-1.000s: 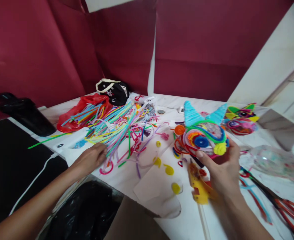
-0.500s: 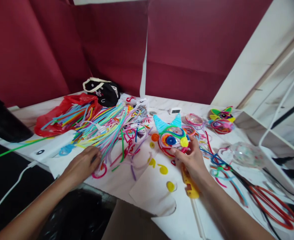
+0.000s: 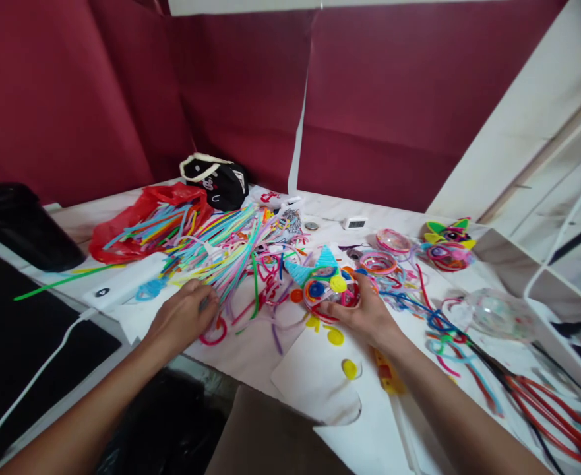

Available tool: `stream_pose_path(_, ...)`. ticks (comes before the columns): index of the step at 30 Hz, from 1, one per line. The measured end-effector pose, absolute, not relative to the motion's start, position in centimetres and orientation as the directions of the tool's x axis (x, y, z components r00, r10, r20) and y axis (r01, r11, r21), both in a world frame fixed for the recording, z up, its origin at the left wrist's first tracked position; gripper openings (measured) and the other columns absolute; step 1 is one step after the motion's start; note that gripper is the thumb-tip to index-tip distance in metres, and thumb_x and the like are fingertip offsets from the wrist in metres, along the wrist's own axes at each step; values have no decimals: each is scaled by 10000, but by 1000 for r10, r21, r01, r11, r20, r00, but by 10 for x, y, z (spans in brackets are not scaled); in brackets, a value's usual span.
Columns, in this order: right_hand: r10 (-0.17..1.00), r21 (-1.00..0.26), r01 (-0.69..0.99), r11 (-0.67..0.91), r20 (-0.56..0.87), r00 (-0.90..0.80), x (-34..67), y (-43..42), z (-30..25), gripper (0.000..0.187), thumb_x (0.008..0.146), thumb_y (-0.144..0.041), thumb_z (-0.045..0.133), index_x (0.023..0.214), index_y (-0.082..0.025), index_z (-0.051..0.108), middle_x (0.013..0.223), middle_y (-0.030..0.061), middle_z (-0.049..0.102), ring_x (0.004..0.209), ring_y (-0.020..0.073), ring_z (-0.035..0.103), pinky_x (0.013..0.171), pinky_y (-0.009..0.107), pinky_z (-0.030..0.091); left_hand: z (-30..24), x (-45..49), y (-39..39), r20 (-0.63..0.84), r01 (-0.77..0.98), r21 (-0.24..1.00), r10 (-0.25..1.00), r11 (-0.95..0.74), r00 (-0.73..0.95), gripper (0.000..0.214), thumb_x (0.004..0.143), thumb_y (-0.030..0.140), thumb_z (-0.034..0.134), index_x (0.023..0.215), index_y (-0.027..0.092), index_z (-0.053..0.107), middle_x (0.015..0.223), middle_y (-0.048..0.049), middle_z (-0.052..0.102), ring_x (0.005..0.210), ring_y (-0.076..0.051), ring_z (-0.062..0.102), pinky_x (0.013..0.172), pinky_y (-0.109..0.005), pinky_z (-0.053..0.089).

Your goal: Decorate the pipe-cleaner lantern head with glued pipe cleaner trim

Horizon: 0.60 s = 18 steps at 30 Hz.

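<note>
My right hand grips a round ornament wound from colourful pipe cleaners, its thumb across the front. The ornament has light blue pointed ears, a blue disc and a yellow disc, and now leans to the left. My left hand hovers by the near end of the pipe cleaner pile, fingers curled together; whatever they may hold is hidden. Below that hand lies a pink pipe cleaner loop. Yellow coils and an orange disc rest near the ornament. A yellow glue gun is partly covered by my right forearm.
Red-handled scissors and a clear plastic ball lie at the right. Further back stand a finished-looking pipe cleaner figure and a small digital display. A red bag, a white power strip and a black container are leftward.
My right hand has tilted the ornament leftward, so its ears lean over and the yellow disc sits higher. My left hand's fingers have curled in more. The whole view has shifted slightly.
</note>
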State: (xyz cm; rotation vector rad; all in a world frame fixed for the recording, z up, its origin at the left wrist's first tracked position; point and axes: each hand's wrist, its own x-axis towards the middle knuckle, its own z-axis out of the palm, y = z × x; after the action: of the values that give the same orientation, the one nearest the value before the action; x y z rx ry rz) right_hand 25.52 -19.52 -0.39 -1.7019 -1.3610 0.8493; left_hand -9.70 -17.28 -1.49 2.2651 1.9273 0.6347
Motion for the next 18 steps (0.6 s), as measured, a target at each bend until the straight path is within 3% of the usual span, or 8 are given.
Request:
stream_pose_path(3,962,-805,593,-4,159,222,256,-211,11,1097,581,-717,797,1466,-182,432,1250,176,639,1173,374,615,958,574,501,-10,-94,-172,89,839,537,995,-84,42,262,756,445,485,736,225,625,694,-18,636,667,-191,573,656,-307,407)
stream_pose_path(5,870,-710,677,196,444,214,244,-226,23,845,688,-689,748,1348,-198,554,1285,178,624,1190,361,594,982,553,481,-8,-91,-172,-11,695,719,1000,1,9,285,705,493,551,716,218,625,605,12,586,560,-152,502,566,-276,357)
stream_pose_path(6,836,-688,664,294,521,170,233,-234,28,673,738,-633,741,1253,-217,616,1222,150,656,1135,327,617,964,510,494,-8,-89,-172,-69,598,800,998,59,-6,312,685,523,584,714,214,617,561,29,543,501,-130,439,514,-262,311)
stream_pose_path(7,853,-715,608,346,510,114,219,-240,33,478,805,-552,714,1164,-240,656,1115,108,698,1014,274,654,896,445,519,-8,-87,-172,-129,497,860,991,119,-14,342,665,551,618,713,212,605,526,45,500,456,-110,374,474,-252,260)
stream_pose_path(9,954,-856,427,291,292,-64,183,-246,36,245,871,-454,646,985,-243,697,881,49,715,756,193,657,699,334,516,-8,-83,-173,-225,340,916,974,213,-3,385,638,572,681,710,206,584,506,59,473,419,-89,318,437,-239,210)
stream_pose_path(12,904,-967,203,-153,-221,-367,126,-239,28,164,844,-357,684,903,-205,663,814,19,680,651,131,642,589,248,461,-7,-78,-176,-286,256,929,957,267,42,392,628,545,739,690,190,584,547,27,543,434,-93,402,431,-229,255)
stream_pose_path(14,837,-945,173,-278,-327,-439,94,-229,17,184,867,-368,641,839,-188,611,754,8,660,508,107,608,449,215,375,-6,-76,-177,-302,230,932,951,279,70,387,616,522,764,678,176,602,580,6,586,457,-98,455,443,-225,289)
stream_pose_path(18,752,-911,103,-400,-391,-531,60,-214,-3,186,880,-316,607,760,-187,546,663,-15,642,417,91,576,403,189,346,-4,-69,-178,-289,220,940,951,260,112,377,583,494,790,664,164,628,604,-4,614,499,-111,520,476,-225,369)
